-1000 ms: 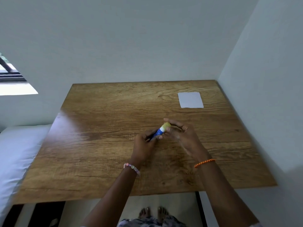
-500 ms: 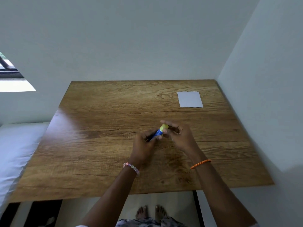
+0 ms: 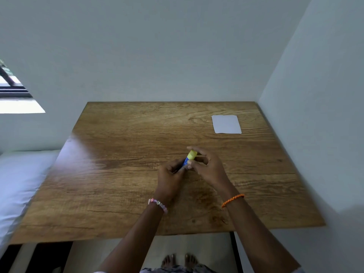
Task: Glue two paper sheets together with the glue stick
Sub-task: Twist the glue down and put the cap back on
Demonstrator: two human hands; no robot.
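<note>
left hand (image 3: 170, 175) grips glue stick (image 3: 189, 159) blue body | right hand (image 3: 207, 167) pinches yellow cap | mid-table (image 3: 118, 174), bare wood around | paper (image 3: 226, 124) far-right near wall edge

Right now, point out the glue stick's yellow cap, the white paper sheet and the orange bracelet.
yellow cap (image 3: 192, 154), head view, its top face.
white paper sheet (image 3: 226, 124), head view, its middle.
orange bracelet (image 3: 233, 200), head view, the braid on the wrist.

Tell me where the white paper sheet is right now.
The white rectangular paper sheet lies flat at the wooden table's far right corner, beyond both hands.
</note>
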